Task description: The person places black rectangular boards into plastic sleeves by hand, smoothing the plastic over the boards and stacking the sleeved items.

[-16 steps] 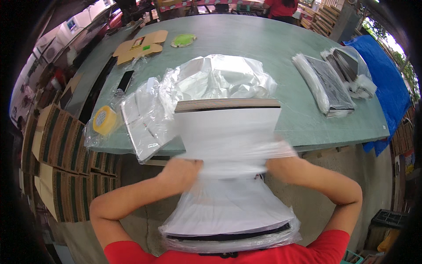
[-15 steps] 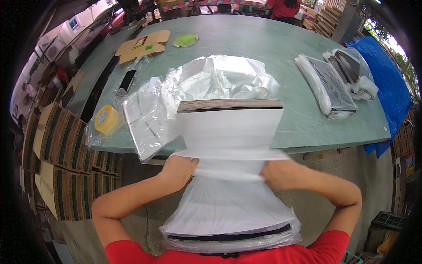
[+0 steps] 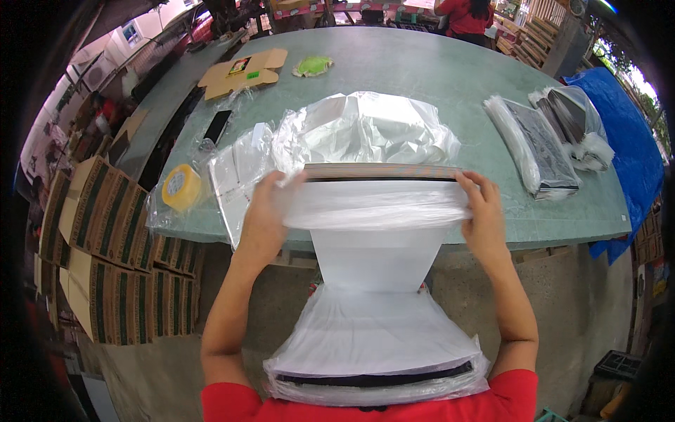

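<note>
A thick stack of flat sheets [image 3: 376,257] with a white top face stretches from my body to the table's near edge. Clear plastic wrap [image 3: 373,327] covers its near end. A bunched band of clear plastic film [image 3: 376,205] crosses the stack near its far end. My left hand [image 3: 266,219] grips the band at the stack's left side, its fingers slightly blurred. At the right side my right hand [image 3: 484,214] holds the band, fingers bent around the far corner. The layered far edge of the stack remains exposed.
Crumpled plastic film [image 3: 365,126] lies just beyond the stack on the green table [image 3: 422,60]. To the left are plastic-wrapped packs [image 3: 228,183], yellow tape [image 3: 181,188], a black phone-like object [image 3: 218,126] and flattened cardboard [image 3: 242,70]. Bagged dark sheets [image 3: 534,148] lie right. Cartons [image 3: 105,288] stand lower left.
Both hands have moved away from my body along the stack, bringing the bunched film from its middle to its far end. The view has shifted slightly.
</note>
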